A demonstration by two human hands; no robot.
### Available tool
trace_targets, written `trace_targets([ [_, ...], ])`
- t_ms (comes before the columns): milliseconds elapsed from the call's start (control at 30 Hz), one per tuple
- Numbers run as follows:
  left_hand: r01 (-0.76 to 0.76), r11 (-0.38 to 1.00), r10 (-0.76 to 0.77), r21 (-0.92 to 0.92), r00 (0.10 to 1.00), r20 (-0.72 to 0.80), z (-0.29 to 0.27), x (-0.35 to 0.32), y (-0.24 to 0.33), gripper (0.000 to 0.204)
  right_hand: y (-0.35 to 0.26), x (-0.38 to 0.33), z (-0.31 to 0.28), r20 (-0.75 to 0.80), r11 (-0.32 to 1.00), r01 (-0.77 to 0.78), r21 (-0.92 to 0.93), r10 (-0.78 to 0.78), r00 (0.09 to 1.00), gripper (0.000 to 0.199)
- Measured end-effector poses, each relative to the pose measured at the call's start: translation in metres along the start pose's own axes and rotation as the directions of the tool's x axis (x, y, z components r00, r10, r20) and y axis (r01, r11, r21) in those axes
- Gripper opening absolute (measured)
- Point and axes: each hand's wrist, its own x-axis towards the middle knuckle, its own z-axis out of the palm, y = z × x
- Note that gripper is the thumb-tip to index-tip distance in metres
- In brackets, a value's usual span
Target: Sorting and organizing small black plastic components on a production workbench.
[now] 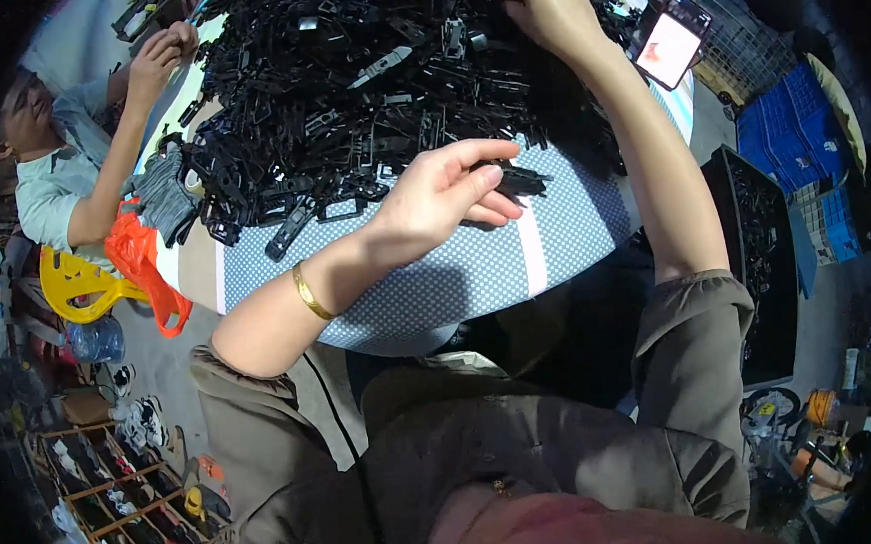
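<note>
A large heap of black plastic parts (316, 110) covers much of the patterned tabletop (407, 294). My left hand (431, 197) is over the near edge of the heap, its index finger stretched out. Beside its thumb is a small, elongated black plastic part (524, 181), which appears to be held between the thumb and the lower fingers. At the far right of the heap, my right hand (554, 10) reaches in with bent fingers. The top edge of the picture partly cuts it off, and what its fingertips hold, if anything, is hidden.
A phone (673, 43) with a lit screen stands right of the heap. Another person (76, 179) sits at the left, hands raised near the table. An orange-red plastic bag (141, 260) hangs by a yellow stool (78, 289). A black bin (758, 252) is at the right.
</note>
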Motion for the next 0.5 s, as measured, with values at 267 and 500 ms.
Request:
trace_targets([
  [267,-0.118,0.981,0.065,-0.155,0.948,-0.312,-0.007,0.0,0.001,0.038,-0.047,-0.06,-0.047,0.141,0.647,-0.183,0.741,0.117,0.983,0.024],
  [500,-0.147,0.972,0.094,-0.183,0.958,-0.269,-0.002,0.003,-0.006,0.037,-0.08,-0.103,-0.057,0.125,0.695,-0.178,0.697,0.126,0.984,0.019],
])
